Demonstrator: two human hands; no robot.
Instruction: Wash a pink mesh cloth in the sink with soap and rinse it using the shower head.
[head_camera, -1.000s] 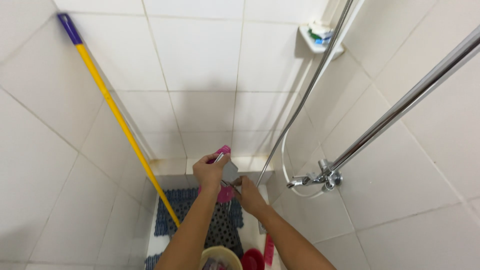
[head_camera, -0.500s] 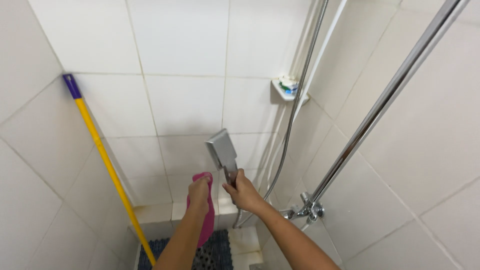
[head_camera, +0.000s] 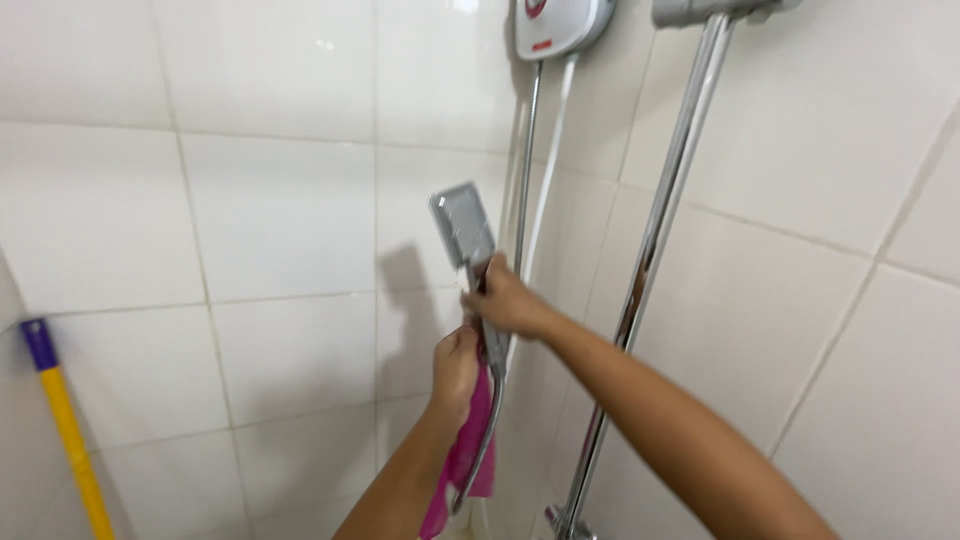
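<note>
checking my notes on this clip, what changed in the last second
Both hands lifted the shower head from near the floor mat up the wall. The right hand still grips its handle, and the left hand still holds the pink cloth against it. The yellow mop handle stayed leaning.

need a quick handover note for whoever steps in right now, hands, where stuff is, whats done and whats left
Right hand: gripping the handle of the handheld shower head, raised against the tiled wall.
Left hand: holding the pink cloth on the handle just below, cloth hanging down beside the hose.
Slide rail stands to the right, yellow mop handle far left.
Done: cannot tell how much is wiped.
Left: likely the head's face, then rehanging it.
</note>
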